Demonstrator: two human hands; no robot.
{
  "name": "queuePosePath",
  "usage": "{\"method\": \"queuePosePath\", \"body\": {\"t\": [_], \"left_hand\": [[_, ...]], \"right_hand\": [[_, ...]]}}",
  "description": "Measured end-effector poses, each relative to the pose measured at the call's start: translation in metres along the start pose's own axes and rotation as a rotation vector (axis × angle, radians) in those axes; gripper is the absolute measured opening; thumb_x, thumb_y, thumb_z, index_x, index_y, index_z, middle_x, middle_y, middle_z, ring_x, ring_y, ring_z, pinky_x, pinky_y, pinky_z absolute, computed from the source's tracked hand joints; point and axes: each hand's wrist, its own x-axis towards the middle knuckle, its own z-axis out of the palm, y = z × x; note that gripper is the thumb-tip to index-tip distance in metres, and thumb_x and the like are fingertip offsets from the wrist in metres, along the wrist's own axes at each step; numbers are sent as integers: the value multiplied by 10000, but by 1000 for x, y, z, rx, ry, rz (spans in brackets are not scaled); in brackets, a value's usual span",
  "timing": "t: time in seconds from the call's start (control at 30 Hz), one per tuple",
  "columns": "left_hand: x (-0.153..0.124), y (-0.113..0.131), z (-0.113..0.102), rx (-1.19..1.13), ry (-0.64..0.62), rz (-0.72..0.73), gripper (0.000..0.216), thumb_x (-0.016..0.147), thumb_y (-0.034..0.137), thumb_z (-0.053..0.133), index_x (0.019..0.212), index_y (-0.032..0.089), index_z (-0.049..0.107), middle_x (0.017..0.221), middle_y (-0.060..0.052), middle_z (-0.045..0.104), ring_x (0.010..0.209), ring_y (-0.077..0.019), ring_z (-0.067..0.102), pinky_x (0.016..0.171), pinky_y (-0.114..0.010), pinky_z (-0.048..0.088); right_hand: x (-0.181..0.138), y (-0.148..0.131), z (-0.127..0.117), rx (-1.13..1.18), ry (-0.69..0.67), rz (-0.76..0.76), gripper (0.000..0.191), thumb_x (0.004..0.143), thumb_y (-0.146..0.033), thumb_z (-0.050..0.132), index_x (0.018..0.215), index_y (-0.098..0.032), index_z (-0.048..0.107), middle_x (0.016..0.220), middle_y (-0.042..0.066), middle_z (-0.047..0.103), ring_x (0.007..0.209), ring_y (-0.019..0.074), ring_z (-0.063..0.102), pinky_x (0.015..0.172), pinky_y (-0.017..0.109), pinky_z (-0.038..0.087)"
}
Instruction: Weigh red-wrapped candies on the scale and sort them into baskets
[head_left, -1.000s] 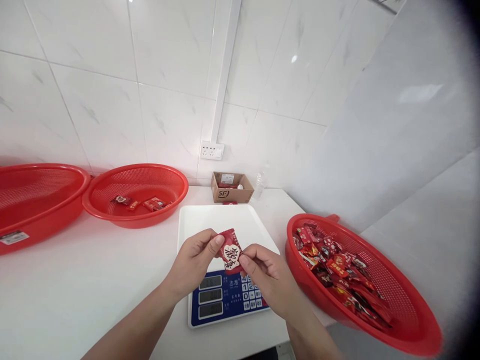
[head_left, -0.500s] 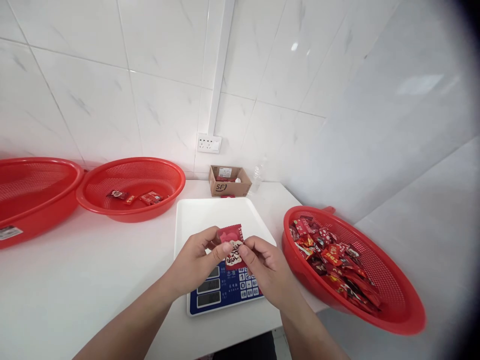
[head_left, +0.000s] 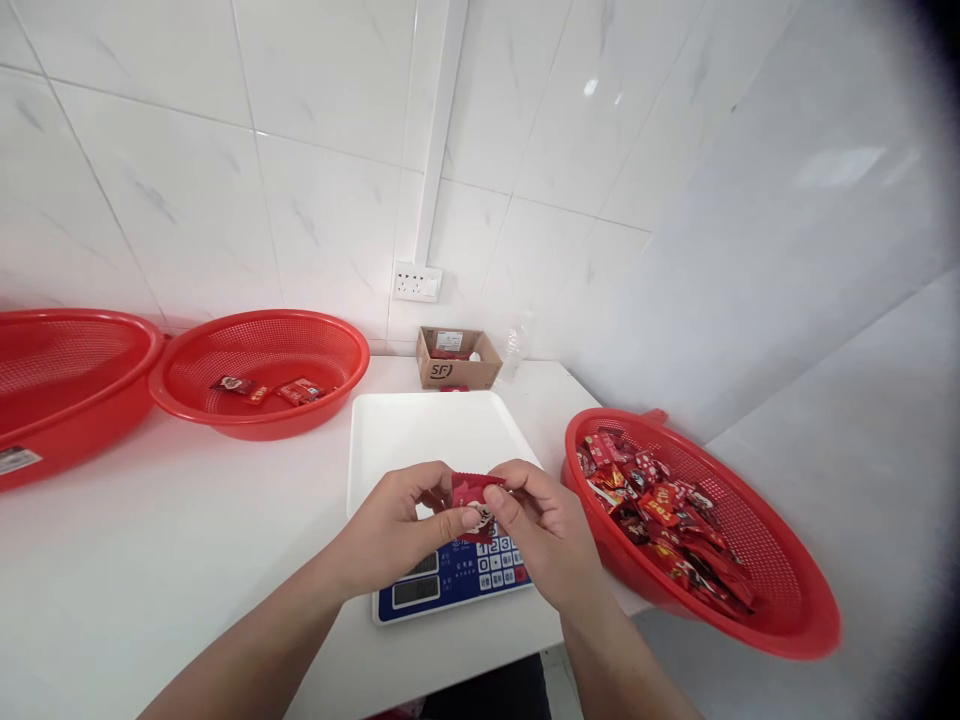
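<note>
Hands, left hand [head_left: 390, 530] and right hand [head_left: 536, 530], each grip pinching one red candy packet [head_left: 471, 497] above a weighing scale [head_left: 427, 440]

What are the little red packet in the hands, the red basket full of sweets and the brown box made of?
The red packet looks like thin plastic or foil film: glossy, printed, crimped along one edge. The red basket seems moulded plastic: shiny, with fine mesh holes. The brown box looks like matte cardboard, with folded flaps.
</note>
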Motion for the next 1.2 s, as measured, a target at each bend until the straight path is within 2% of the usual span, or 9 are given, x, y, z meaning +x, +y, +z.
{"method": "queuePosePath", "body": {"t": [0.17, 0.37, 0.6, 0.7, 0.8, 0.87, 0.97, 1.13, 1.2], "left_hand": [[1, -4, -1, -115, 28, 23, 227, 857, 385, 631, 813, 163, 617, 765, -15, 622, 726, -158, 570, 689, -305, 472], [1, -4, -1, -176, 36, 8, 269, 850, 415, 644, 777, 161, 594, 720, 7, 570, 663, -133, 538, 620, -276, 489], [1, -6, -2, -108, 30, 28, 285, 880, 447, 599, 829, 167, 613, 755, -15, 612, 711, -157, 568, 676, -305, 479], [2, -6, -3, -98, 44, 31, 280, 882, 440, 589, 803, 172, 608, 737, -13, 612, 703, -160, 563, 664, -302, 471], [2, -4, -2, -43, 33, 15, 235, 866, 389, 603, 764, 177, 607, 714, -10, 621, 700, -163, 560, 646, -288, 452], [1, -3, -2, 12, 41, 7, 213, 850, 365, 609, 741, 182, 603, 704, -6, 614, 693, -162, 547, 635, -280, 436], [1, -2, -1, 84, 93, 6, 200, 837, 363, 612, 738, 190, 602, 716, -3, 609, 700, -165, 538, 642, -281, 428], [0, 1, 1, 84, 172, 20, 161, 805, 355, 641, 770, 199, 627, 726, -6, 620, 700, -172, 544, 621, -276, 431], [-1, 2, 1, 66, 187, 52, 142, 807, 338, 644, 779, 199, 636, 725, -3, 625, 694, -167, 543, 632, -276, 434]], "right_hand": [[0, -1, -1, 1, 3, -12, 281, 876, -428, 597, 727, -192, 572, 605, -46, 492, 536, 92, 411, 502, 208, 365], [0, -3, -2, -66, -23, 7, 276, 879, -436, 579, 758, -191, 614, 606, -36, 506, 531, 103, 418, 493, 221, 363], [-2, 3, 1, -15, 82, 3, 331, 861, -487, 594, 706, -195, 590, 553, -36, 500, 508, 107, 428, 475, 223, 374], [1, 5, 0, 3, 91, 16, 278, 853, -469, 617, 785, -199, 619, 638, -19, 579, 546, 112, 492, 503, 221, 421], [5, 3, -2, 11, 67, 14, 237, 837, -437, 651, 940, -224, 644, 832, 12, 661, 706, 140, 594, 633, 244, 490], [8, 1, -2, -17, 21, 2, 230, 831, -432, 658, 937, -228, 658, 863, 21, 666, 776, 159, 614, 684, 260, 500], [12, -1, -1, -67, -7, -44, 187, 841, -404, 650, 839, -218, 668, 797, 16, 653, 732, 157, 607, 650, 261, 492], [14, 1, 3, -74, 87, -245, 154, 860, -336, 644, 760, -226, 681, 771, 18, 649, 719, 158, 606, 646, 265, 494], [14, 3, 4, -47, 118, -279, 159, 862, -340, 648, 755, -229, 688, 771, 21, 645, 709, 159, 602, 632, 266, 491]]}}
